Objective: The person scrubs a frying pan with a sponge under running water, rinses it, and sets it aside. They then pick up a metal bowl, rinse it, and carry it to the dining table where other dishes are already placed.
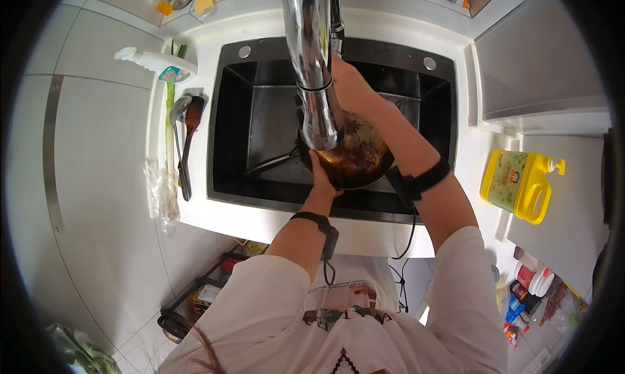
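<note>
A round pan (pixel 364 152) with a brown, scorched-looking surface is held tilted inside the black sink (pixel 273 110). My left hand (pixel 322 178) grips its near left rim, thumb on the surface facing me. The chrome faucet (pixel 317 110) hangs over the pan and covers part of its left side. My right hand (pixel 354 88) is beyond the pan, just right of the faucet's neck. Its fingers are hidden behind the faucet, so what it touches cannot be told.
Left of the sink lie a white spray bottle (pixel 156 64), a metal ladle (pixel 179 110), a brown spatula (pixel 194 115) and a long green onion (pixel 170 130). On the right stands a yellow pump jug (pixel 520 184). A black rack (pixel 195 291) is below the counter at left.
</note>
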Motion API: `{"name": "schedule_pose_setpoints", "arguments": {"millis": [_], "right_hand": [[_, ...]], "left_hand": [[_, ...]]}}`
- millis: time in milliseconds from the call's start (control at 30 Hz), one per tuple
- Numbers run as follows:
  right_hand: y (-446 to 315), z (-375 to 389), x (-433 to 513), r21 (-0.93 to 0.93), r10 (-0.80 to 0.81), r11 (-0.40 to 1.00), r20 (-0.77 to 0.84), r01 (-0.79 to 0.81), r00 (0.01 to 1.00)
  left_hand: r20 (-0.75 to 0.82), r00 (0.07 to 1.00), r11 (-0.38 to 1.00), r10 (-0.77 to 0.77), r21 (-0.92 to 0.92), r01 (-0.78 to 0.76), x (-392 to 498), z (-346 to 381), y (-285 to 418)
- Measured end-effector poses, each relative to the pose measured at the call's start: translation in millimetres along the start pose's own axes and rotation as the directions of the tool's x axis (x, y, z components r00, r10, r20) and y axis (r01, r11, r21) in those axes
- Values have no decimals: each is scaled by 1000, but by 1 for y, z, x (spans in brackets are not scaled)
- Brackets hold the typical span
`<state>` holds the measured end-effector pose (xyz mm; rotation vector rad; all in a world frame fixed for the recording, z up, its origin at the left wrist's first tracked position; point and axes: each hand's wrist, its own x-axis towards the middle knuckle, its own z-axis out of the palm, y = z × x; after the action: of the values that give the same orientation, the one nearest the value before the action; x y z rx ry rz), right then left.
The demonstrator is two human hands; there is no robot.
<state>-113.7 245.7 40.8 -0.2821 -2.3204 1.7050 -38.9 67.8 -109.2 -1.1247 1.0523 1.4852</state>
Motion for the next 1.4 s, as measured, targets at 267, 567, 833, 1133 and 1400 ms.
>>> {"name": "schedule_pose_setpoints", "arguments": {"millis": [267, 567, 833, 1133, 1400], "right_hand": [[19, 25, 13, 81, 75, 994, -28, -72, 997], [22, 32, -24, 196, -100, 964, -359, 180, 928], [27, 75, -112, 972, 771, -113, 217, -207, 599], [43, 88, -96, 933, 693, 120, 166, -339, 702], [30, 73, -113, -381, 210, 911, 97, -159, 973]], "left_hand": [[-48, 999, 998, -14, -58, 11, 21, -5, 4], [-279, 956, 988, 87, -99, -119, 17, 11, 22], [315, 873, 888, 373, -395, -237, -44, 29, 31], [574, 760, 943, 304, -69, -324, -49, 31, 61], [315, 885, 940, 342, -111, -323, -77, 47, 39]]}}
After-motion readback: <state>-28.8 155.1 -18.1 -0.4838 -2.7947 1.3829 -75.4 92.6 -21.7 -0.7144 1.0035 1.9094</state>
